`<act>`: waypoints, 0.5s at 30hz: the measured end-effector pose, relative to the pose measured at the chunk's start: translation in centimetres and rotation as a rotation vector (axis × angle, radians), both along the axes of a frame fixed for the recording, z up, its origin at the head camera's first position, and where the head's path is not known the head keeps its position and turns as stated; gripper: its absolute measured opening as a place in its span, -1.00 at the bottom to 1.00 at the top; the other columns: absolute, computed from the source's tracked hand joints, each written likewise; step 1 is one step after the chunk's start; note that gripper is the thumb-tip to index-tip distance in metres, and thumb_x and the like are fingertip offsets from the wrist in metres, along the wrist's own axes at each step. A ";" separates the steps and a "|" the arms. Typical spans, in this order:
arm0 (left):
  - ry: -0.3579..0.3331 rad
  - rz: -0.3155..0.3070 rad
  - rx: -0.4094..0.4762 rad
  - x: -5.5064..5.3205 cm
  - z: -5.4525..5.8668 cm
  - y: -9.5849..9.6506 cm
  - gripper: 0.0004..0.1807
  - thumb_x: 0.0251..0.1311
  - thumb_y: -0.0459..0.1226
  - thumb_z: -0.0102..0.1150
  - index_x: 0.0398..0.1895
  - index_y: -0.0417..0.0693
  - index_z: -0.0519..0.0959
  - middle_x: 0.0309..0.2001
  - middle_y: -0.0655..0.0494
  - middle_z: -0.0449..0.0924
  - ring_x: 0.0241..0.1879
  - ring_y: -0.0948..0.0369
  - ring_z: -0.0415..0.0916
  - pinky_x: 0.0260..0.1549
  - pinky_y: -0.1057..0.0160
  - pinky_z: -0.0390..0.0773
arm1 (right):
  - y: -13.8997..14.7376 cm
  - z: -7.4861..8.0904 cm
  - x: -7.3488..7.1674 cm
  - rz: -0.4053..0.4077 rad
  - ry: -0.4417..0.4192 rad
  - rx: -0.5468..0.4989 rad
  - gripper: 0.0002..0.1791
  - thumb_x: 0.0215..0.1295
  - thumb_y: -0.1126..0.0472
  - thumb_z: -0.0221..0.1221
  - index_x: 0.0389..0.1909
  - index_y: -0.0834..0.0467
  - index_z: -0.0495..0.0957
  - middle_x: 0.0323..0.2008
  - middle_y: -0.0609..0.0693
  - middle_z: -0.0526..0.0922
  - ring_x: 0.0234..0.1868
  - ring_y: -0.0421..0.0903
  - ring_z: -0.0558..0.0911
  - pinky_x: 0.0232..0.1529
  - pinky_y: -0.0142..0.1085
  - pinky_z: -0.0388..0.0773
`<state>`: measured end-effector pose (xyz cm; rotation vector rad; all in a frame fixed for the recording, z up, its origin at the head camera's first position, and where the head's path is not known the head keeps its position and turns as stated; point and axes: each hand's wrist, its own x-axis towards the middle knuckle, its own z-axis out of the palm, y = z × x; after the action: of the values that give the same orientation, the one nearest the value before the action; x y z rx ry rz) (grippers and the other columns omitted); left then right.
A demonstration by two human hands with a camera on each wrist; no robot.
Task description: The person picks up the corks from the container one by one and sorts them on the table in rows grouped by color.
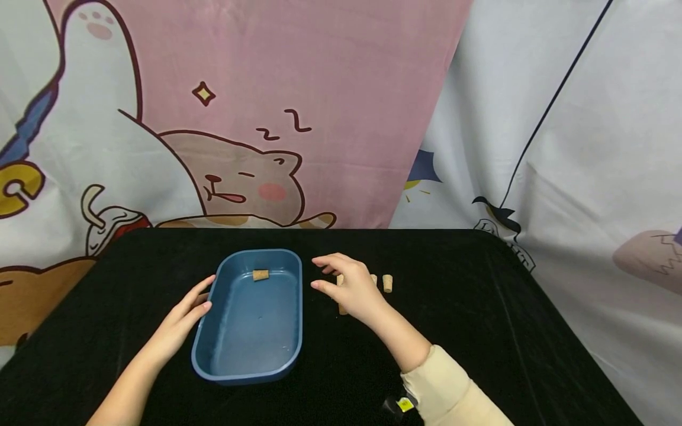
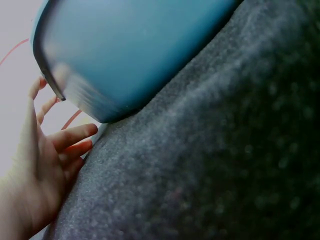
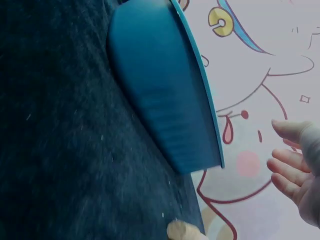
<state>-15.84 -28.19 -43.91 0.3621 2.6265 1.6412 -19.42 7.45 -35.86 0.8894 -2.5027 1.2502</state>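
A blue rectangular tub (image 1: pixel 250 377) stands on the black cloth, with one cork (image 1: pixel 260 275) lying near its far end. My left hand (image 1: pixel 178 322) is at the tub's left side, fingertips right at the rim, the fingers (image 2: pixel 75 137) loosely spread in the left wrist view. My right hand (image 1: pixel 354 287) hovers to the right of the tub, thumb and fingers apart with nothing between them. Beneath and beside it are several more corks; one cork (image 1: pixel 388 283) stands out to its right, and others are partly hidden behind the hand. The right wrist view catches a cork (image 3: pixel 184 231) at its bottom edge.
The black-covered table (image 1: pixel 453 331) ends at a back edge in front of a hanging cartoon-print curtain (image 1: pixel 362 106). A small dark object with a yellow-green label (image 1: pixel 405 404) is beside the right sleeve (image 1: pixel 447 384).
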 end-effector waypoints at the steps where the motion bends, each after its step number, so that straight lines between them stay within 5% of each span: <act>1: -0.003 0.002 -0.002 0.0 0.0 0.0 -0.40 0.49 -0.11 -0.21 0.52 0.04 -0.02 0.32 -0.44 0.13 0.18 -0.36 0.26 -0.08 -0.27 0.48 | -0.4 0.1 -0.1 0.006 -0.008 0.006 -0.59 0.16 0.19 0.35 0.05 0.11 0.59 -0.02 -0.02 0.62 -0.10 -0.19 0.58 -0.08 -0.19 0.56; 15: -0.017 0.009 -0.009 -0.1 0.1 0.0 -0.39 0.49 -0.08 -0.21 0.52 0.02 -0.02 0.32 -0.45 0.13 0.18 -0.37 0.25 -0.07 -0.27 0.46 | -5.7 0.2 -1.9 0.120 -0.151 0.076 -0.54 0.23 0.16 0.29 0.15 0.10 0.52 0.06 -0.02 0.58 0.01 -0.13 0.58 0.04 -0.23 0.52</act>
<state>-15.93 -28.15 -43.79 0.3349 2.6268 1.6275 -21.29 1.73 -35.65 1.0122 -2.6654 1.3122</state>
